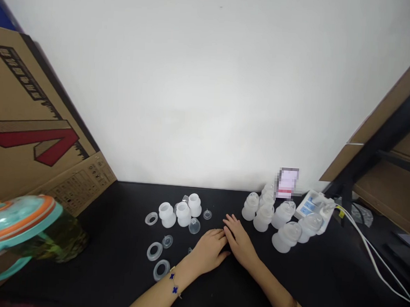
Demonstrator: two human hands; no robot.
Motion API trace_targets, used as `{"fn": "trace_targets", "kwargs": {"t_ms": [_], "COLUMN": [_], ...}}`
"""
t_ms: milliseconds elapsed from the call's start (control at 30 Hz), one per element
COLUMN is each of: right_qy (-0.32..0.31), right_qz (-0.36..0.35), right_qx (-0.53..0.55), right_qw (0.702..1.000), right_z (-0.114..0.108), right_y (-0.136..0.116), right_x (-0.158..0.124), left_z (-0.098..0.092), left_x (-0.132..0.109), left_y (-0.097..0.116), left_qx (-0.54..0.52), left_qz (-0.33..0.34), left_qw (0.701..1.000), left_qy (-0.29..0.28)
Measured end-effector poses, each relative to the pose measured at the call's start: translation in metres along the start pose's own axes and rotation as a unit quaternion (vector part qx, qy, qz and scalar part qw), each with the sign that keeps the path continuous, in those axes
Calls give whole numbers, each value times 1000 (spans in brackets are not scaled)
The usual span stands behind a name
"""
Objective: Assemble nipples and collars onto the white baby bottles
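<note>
My left hand (210, 251) lies flat on the black table with its fingers stretched out and nothing in it. Beside it rests my right hand (237, 239), also flat and holding nothing, their fingertips touching. Left of the hands stand 3 open white baby bottles (167, 215). Around them lie a clear dome cap (194, 226), a clear nipple (207, 214), another nipple (167, 241) and 3 translucent collar rings (154, 251). A small clear piece is partly hidden by my left forearm. Several capped baby bottles (264, 217) stand upright to the right of my right hand.
At far left a turquoise-lidded jug (54, 237) stands before a large cardboard box (31, 96). A white power strip (315, 204) with cables lies right of the capped bottles. Behind them a pixelated phone-like panel (286, 182) leans near the white wall (212, 89).
</note>
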State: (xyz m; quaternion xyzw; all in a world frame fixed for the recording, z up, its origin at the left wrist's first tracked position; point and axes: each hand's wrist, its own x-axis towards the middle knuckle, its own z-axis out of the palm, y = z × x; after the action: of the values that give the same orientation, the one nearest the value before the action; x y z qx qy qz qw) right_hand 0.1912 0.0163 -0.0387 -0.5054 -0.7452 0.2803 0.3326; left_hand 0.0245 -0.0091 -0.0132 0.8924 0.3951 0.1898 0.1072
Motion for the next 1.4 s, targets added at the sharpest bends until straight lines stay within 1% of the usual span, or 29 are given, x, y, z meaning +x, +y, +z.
{"fn": "trace_targets", "kwargs": {"t_ms": [100,167,600,700,800,900,1000,1067,1133,1233,1300,1400], "right_qy": [-76,-95,-100,-100,-97,-87,-76,-76,-81,-90,-97,-100], "right_qz": [-6,0,-13,-7,8,21,32,36,39,44,47,48], "right_qx": [-53,-68,-92,-86,-65,-37,-28,-33,-41,-52,-55,-52], "right_qw": [996,993,991,991,993,995,996,996,995,994,993,992], "right_z": [-1,-3,-4,-5,-5,-5,-3,-2,-2,-4,-5,-6], "right_y": [-6,-8,-5,-7,-9,-10,-10,-11,-13,-17,-19,-20], "right_x": [-3,-4,-4,-4,-4,-4,-4,-5,-6,-7,-7,-7], "left_z": [1,1,3,2,-4,-12,-18,-19,-17,-15,-13,-12], "left_x": [0,0,0,1,2,2,1,1,1,1,2,2], "left_y": [-1,-2,-3,-3,-3,-4,-8,-10,-13,-15,-15,-16], "left_qx": [5,9,22,38,56,68,91,107,127,161,177,185], "left_qz": [4,8,10,8,0,-31,-100,-141,-176,-218,-231,-227], "left_qw": [1000,1000,1000,999,998,995,981,969,960,951,947,948], "left_qy": [-9,-15,-17,-17,5,70,142,173,177,150,133,121]}}
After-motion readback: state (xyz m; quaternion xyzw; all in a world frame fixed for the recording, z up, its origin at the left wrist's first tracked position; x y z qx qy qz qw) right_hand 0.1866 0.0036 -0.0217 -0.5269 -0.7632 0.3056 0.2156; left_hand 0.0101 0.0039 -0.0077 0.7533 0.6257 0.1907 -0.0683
